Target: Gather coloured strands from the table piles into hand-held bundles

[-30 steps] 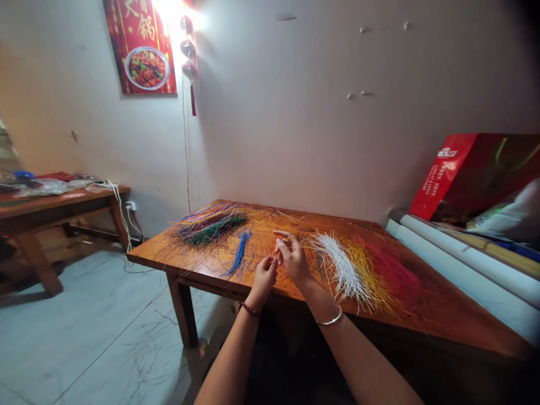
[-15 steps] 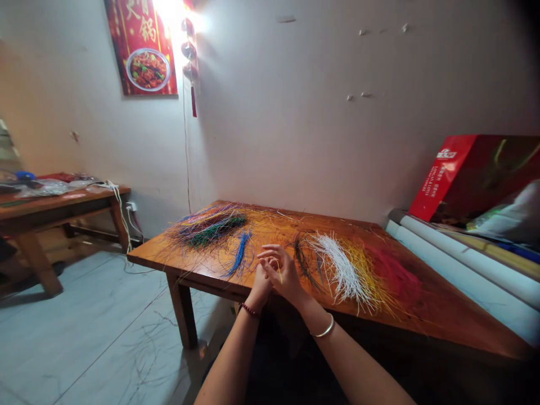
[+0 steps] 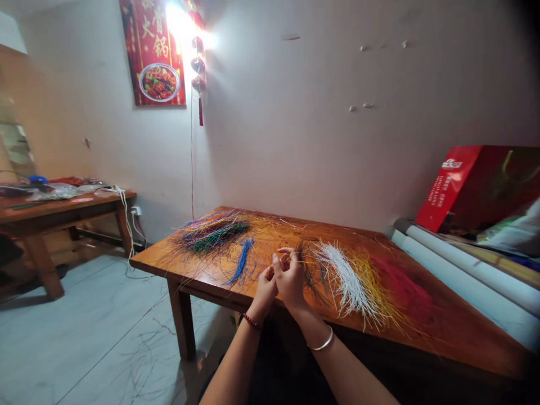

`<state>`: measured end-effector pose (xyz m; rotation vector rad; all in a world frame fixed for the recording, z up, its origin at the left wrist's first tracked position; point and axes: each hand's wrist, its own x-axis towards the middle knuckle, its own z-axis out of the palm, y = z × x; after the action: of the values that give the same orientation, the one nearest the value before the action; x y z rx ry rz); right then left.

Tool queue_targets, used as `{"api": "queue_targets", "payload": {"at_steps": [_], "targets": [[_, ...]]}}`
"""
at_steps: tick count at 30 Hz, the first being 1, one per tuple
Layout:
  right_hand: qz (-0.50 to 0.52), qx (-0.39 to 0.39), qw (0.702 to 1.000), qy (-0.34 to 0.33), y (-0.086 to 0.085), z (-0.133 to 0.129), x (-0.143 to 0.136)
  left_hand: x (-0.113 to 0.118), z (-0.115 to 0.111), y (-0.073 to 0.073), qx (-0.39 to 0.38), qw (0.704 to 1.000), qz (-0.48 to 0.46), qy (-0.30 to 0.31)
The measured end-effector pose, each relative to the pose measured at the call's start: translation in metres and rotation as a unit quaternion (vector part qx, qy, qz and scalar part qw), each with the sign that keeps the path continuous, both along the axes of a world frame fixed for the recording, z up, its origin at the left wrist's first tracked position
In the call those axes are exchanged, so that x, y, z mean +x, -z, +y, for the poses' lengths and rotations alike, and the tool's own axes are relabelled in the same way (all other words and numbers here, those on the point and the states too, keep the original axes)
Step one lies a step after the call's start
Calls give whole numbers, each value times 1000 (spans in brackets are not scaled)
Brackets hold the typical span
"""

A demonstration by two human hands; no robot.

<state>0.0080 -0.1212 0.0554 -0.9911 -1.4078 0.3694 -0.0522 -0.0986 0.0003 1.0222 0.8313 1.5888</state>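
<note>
My left hand (image 3: 265, 288) and my right hand (image 3: 290, 277) meet above the front edge of the wooden table (image 3: 270, 225). The left fingers are pinched together against the right thumb, and whatever lies between them is too small to make out. My right fingers are bent, with a thin yellow strand (image 3: 309, 262) running out from them to the right. Left of the hands lies a blue bundle of strands (image 3: 242, 261). Dark strands (image 3: 310, 275) and a thick white bundle (image 3: 348, 281) lie on the right side.
Yellow strands (image 3: 371, 287) and red strands (image 3: 403, 287) spread beyond the white bundle. A mixed pile with green strands (image 3: 219, 237) covers the table's left end. White rolls (image 3: 476, 270) and a red box (image 3: 447, 188) stand at the right. Another table (image 3: 84, 202) is far left.
My right hand has turned and its fingers have shifted right. The yellow strand, earlier hanging near the palm, now points right. The whole view has shifted slightly.
</note>
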Motion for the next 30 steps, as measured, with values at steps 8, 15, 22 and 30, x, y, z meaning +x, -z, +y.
{"api": "queue_targets", "payload": {"at_steps": [8,15,22,30], "targets": [[-88,-8,995,50,-10,1,4,-1,1,3,10,1000,16,0],[-83,-9,996,40,-11,8,5,0,5,6,2,1000,15,16],[-55,-12,998,10,-11,12,5,0,12,17,1,999,1,33],[-66,45,995,-65,-6,8,8,0,14,20,44,999,15,-2]]}}
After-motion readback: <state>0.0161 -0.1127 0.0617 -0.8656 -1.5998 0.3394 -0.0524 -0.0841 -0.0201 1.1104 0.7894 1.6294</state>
